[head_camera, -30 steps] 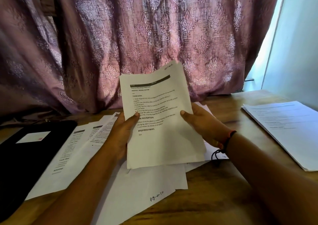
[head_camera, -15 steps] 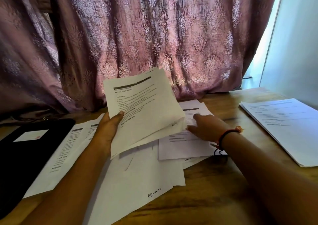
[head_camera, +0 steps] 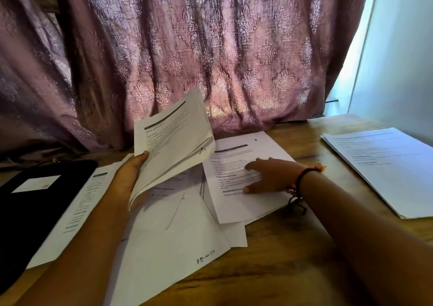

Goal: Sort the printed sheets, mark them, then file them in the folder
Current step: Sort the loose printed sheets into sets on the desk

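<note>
- Sorting is the step in hand, as we judge it: printed sheets lie fanned across the wooden desk (head_camera: 281, 266), and none is in the folder yet.
- Our left hand (head_camera: 131, 172) grips a thin sheaf of printed sheets (head_camera: 173, 141) by its lower left edge. The thumb lies across the front, and the sheaf is raised and tilted above the loose pile.
- Our right hand (head_camera: 267, 176), a thread bracelet (head_camera: 302, 181) at the wrist, lies flat with fingers spread on a printed page (head_camera: 246, 205) just right of the sheaf. It presses the page and does not grip it.
- Nearest us, a blank-side sheet (head_camera: 164, 259) carries a handwritten note at its corner, so we judge that some marking is done.
- At far left lies the black folder (head_camera: 35, 207), shut so far as we can tell, with another printed sheet (head_camera: 77, 212) just beside it. A squared stack of sheets (head_camera: 386, 169) sits well apart at the right.
- Next, we judge, the pressed page must be lifted and joined to its proper pile. That calls for pinching one page alone, since thin paper may drag the sheet beneath it.
</note>
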